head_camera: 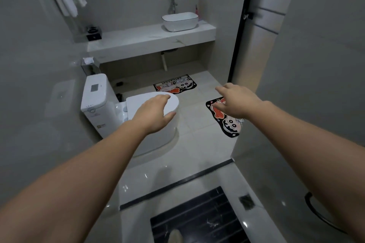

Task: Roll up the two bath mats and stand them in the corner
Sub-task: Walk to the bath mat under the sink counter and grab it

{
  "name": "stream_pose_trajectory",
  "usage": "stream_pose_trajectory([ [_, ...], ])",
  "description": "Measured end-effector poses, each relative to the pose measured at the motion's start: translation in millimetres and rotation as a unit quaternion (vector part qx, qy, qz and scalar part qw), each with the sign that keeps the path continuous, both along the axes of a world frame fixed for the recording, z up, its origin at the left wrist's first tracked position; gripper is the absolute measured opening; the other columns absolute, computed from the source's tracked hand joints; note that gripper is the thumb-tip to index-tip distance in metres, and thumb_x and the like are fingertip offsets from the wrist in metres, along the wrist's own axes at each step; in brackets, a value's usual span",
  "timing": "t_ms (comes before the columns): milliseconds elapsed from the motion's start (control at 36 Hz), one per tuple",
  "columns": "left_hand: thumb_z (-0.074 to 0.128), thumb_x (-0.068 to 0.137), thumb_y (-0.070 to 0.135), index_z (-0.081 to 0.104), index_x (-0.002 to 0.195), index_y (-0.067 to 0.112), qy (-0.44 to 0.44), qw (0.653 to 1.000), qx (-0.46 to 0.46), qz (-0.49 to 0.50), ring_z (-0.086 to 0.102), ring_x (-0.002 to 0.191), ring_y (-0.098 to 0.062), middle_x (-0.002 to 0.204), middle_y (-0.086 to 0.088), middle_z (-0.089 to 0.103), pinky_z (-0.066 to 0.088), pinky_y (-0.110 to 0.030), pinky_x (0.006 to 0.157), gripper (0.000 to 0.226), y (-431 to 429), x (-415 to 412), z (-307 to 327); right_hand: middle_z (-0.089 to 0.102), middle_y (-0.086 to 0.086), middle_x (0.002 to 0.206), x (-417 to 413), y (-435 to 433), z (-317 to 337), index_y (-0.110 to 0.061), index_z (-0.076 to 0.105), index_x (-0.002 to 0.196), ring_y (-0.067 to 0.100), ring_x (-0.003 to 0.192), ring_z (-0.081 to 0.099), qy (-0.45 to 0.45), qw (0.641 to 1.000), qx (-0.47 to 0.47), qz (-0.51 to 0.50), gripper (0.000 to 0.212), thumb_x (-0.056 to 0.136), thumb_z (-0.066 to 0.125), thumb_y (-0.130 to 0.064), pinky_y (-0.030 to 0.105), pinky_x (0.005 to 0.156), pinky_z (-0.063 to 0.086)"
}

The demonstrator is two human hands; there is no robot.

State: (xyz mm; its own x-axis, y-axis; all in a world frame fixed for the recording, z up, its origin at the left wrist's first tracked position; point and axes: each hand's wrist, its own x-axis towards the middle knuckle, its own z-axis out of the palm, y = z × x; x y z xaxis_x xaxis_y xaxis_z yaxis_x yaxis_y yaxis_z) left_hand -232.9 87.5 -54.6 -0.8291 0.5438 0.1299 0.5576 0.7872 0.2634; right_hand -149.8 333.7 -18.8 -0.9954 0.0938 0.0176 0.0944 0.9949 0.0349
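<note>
Two black-edged cartoon bath mats lie flat on the pale tiled floor. One mat (pixel 175 83) is under the vanity counter, just beyond the toilet. The other mat (pixel 229 122) lies by the right wall near the door frame, partly hidden by my right hand. My left hand (pixel 153 113) is stretched out in the air in front of the toilet lid, fingers apart, holding nothing. My right hand (pixel 236 101) reaches forward above the right mat, fingers spread and empty. Both hands are well above the floor.
A white toilet (pixel 102 100) stands at the left. A white counter (pixel 150 39) with a basin (pixel 179 21) runs along the far wall. A black threshold strip (pixel 177 181) crosses the floor; a dark grooved shower panel (pixel 197 221) and a drain (pixel 246 201) lie nearest me.
</note>
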Motion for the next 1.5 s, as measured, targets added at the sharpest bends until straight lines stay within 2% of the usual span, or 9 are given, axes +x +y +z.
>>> stream_pose_trajectory([
  [167,0.053,0.091,0.046,0.035,0.143,0.021,-0.001,1.000,0.002,-0.024,0.042,0.131,-0.024,0.148,-0.001,0.041,0.037,-0.040,0.106,0.060,11.8,-70.9,2.2,0.052,0.013,0.130,-57.0,12.9,-3.8,-0.014,0.040,0.137,0.033,0.115,0.053,0.010,1.000,0.001,-0.026,0.060,0.092,0.046,-0.053,0.044,0.095,0.045],
  [389,0.052,0.092,0.045,0.031,0.146,0.022,-0.004,0.999,-0.002,-0.045,0.036,0.136,-0.021,0.151,0.000,0.036,0.033,-0.038,0.108,0.062,42.9,-133.0,-5.1,0.054,0.012,0.122,-108.9,38.3,-12.4,-0.015,0.043,0.132,0.032,0.108,0.055,0.015,0.999,0.001,-0.042,0.056,0.092,0.045,-0.053,0.042,0.091,0.046],
  [556,0.052,0.092,0.044,0.032,0.145,0.021,-0.015,0.999,-0.002,-0.051,0.037,0.135,-0.022,0.150,-0.001,0.038,0.034,-0.039,0.108,0.062,82.1,-180.4,-14.0,0.053,0.012,0.116,-159.0,74.8,-18.8,-0.012,0.046,0.124,0.030,0.109,0.049,0.042,0.999,-0.009,-0.028,0.048,0.092,0.049,-0.047,0.040,0.089,0.042],
  [694,0.052,0.092,0.044,0.033,0.144,0.022,-0.023,0.999,0.001,-0.033,0.040,0.132,-0.022,0.148,0.000,0.041,0.037,-0.040,0.106,0.060,124.1,-220.9,-24.9,0.053,0.013,0.121,-210.9,117.2,-30.1,-0.012,0.043,0.130,0.031,0.115,0.047,0.043,0.999,-0.009,-0.004,0.053,0.090,0.050,-0.047,0.042,0.097,0.043],
  [889,0.052,0.093,0.040,0.031,0.146,0.023,-0.037,0.999,-0.001,-0.020,0.037,0.134,-0.019,0.150,0.002,0.038,0.033,-0.036,0.107,0.059,179.1,-273.3,-28.3,0.052,0.015,0.129,-278.9,175.9,-34.7,-0.012,0.039,0.136,0.032,0.122,0.045,0.012,1.000,-0.005,0.014,0.058,0.092,0.047,-0.049,0.045,0.102,0.039],
  [1139,0.053,0.094,0.037,0.030,0.146,0.024,-0.044,0.999,0.011,0.019,0.037,0.135,-0.020,0.150,0.001,0.038,0.032,-0.036,0.108,0.058,220.1,-330.5,-25.2,0.058,0.012,0.120,-359.2,221.1,-40.2,-0.014,0.043,0.134,0.031,0.113,0.052,-0.004,0.999,-0.019,0.037,0.054,0.093,0.045,-0.049,0.042,0.097,0.042],
  [1500,0.053,0.093,0.037,0.039,0.142,0.020,-0.032,0.998,0.017,0.048,0.044,0.129,-0.020,0.144,-0.001,0.047,0.037,-0.037,0.105,0.054,239.1,-448.5,-53.7,0.060,0.006,0.124,-470.7,247.3,-64.0,-0.017,0.045,0.136,0.023,0.113,0.055,0.037,0.996,-0.030,0.081,0.052,0.094,0.044,-0.047,0.042,0.096,0.047],
])
